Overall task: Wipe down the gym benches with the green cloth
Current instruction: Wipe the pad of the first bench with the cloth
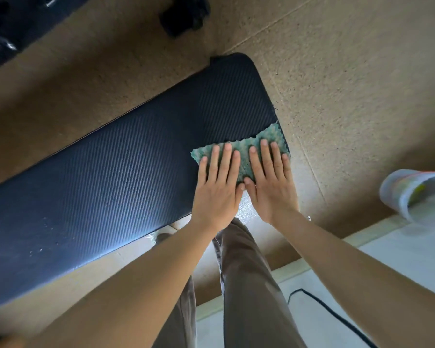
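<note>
Pressing the green cloth (268, 134) flat onto the black gym bench (126, 156) with 2 bare hands side by side, the left hand (217, 194) on the cloth's left part and the right hand (271, 189) on its right part. Laying all fingers straight and slightly spread, palms down, curling round nothing and pinching nothing, both hands opened out against the fabric. Touching thumb tip to thumb tip at the cloth's near edge. Covering most of the cloth, leaving its zigzag far edge and a strip between the 2 index fingers showing. Working at the right end of the bench pad, by its near right corner, with the cloth's right edge reaching the pad's right rim and the wrists hanging past the near edge. Leaning over the bench from the near side, 2 bare forearms reaching in from the bottom and grey-brown trousers (249, 285) showing between them. Standing on a speckled tan floor (349, 84), with a pale surface (399, 259) at the near right, a black cable (332, 312) lying across it and a translucent plastic cup (409, 192) at its far edge. Catching glare on the ribbed pad left of the hands. Taking in, blurred, dark gym equipment (10, 26) at the far left and another dark object (183, 16) on the floor beyond the bench.
</note>
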